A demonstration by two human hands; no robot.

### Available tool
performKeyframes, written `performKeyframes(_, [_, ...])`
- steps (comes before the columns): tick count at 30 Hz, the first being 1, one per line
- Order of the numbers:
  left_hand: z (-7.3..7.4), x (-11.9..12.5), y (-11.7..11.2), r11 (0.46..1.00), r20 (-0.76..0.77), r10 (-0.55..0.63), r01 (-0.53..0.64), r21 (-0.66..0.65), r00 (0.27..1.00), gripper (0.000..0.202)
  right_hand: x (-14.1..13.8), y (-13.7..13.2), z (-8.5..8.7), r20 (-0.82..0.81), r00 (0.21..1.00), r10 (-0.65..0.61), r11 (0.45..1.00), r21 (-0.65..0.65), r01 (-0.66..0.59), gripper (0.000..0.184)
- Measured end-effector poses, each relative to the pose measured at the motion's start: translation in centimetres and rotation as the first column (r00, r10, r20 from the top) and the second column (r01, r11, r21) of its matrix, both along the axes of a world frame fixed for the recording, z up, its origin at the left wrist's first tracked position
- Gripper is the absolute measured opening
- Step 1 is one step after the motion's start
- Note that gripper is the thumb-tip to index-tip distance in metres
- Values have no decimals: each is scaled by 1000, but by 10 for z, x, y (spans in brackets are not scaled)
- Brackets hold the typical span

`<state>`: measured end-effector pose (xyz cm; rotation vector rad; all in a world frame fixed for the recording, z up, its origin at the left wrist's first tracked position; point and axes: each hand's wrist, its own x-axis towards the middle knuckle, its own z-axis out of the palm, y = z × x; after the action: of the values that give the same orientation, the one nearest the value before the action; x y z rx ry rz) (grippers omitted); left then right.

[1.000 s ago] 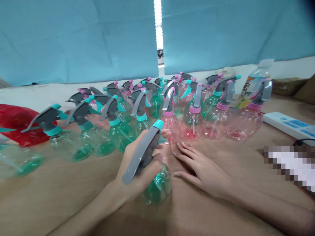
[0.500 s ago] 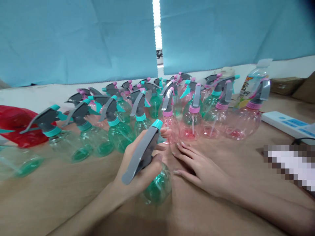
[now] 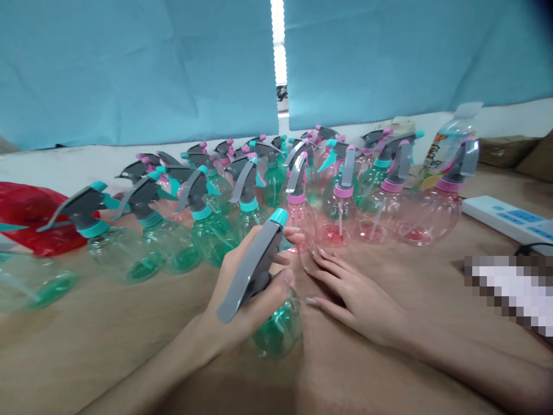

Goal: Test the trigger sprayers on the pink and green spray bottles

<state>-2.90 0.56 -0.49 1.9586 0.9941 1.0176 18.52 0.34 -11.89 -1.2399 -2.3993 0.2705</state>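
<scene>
My left hand (image 3: 222, 282) is wrapped round the neck of a green spray bottle (image 3: 279, 329) with a grey trigger head and turquoise nozzle. Its clear, rounded body stands on the table near me, partly hidden by the fingers. To the right, my right hand (image 3: 349, 294) lies flat on the table with its fingers spread, holding nothing. Just beyond its fingertips stands a pink spray bottle (image 3: 301, 222). Another pink spray bottle (image 3: 336, 227) is beside that one, and a green spray bottle (image 3: 213, 236) stands left of my left hand.
Rows of similar green and pink spray bottles fill the back of the table (image 3: 142, 334). A red plastic bag (image 3: 38, 213) lies at left. On the right are a labelled drink bottle (image 3: 447, 138), a white power strip (image 3: 505, 219) and a pixelated object (image 3: 510, 294).
The whole view has shifted very slightly. Both hands and the held spray bottle keep the same positions among the other bottles.
</scene>
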Motion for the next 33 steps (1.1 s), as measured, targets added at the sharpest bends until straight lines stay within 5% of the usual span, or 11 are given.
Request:
performKeyframes(8, [-7, 6, 1, 995, 14, 16, -15, -96, 1000, 41, 1, 0, 0, -20, 1000, 1, 1000, 4, -1, 56])
performKeyframes(15, [-4, 7, 4, 995, 39, -28, 24, 93, 999, 41, 1, 0, -2, -53, 999, 1, 999, 37, 0, 55])
performKeyframes(23, [-7, 4, 5, 991, -15, -44, 46, 126, 999, 46, 1, 0, -1, -2, 1000, 5, 1000, -2, -5, 58])
performKeyframes(29, [-6, 3, 3, 1000, -95, 19, -20, -12, 995, 52, 1, 1, 0, 30, 1000, 5, 1000, -18, -4, 59])
performKeyframes(33, [-1, 6, 3, 998, -52, -2, 5, 69, 999, 41, 1, 1, -1, 7, 1000, 6, 1000, -9, -6, 58])
